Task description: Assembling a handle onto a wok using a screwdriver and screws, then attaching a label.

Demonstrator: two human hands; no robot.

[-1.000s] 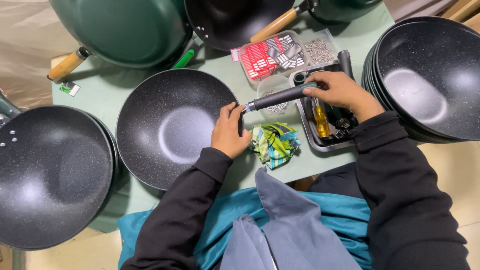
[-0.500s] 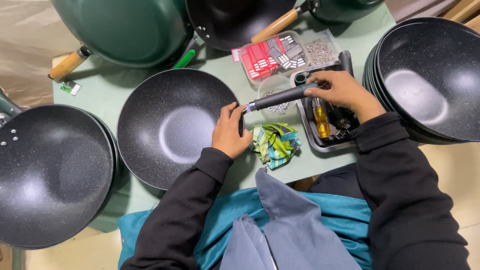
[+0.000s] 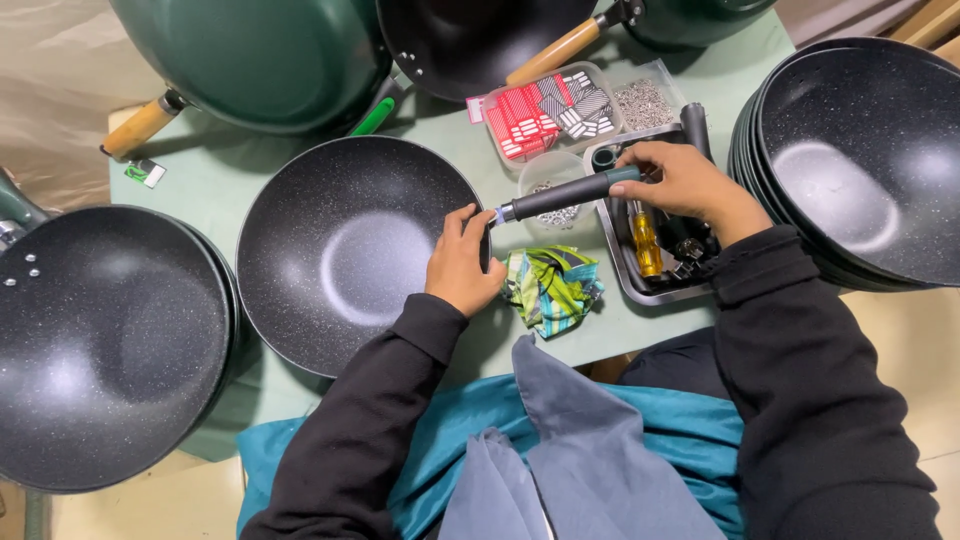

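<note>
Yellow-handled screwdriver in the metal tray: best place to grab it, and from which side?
Take the yellow-handled screwdriver by its yellow handle, coming straight down from above. It lies flat in the metal tray, lengthwise toward the person, with the handle's top face exposed. The tray wall on its left and dark parts on its right crowd the sides, so fingers should probably pinch across the handle. The right hand is just above it.

Speckled black pan (image 3: 355, 250), green-striped cloth (image 3: 550, 288)
</note>
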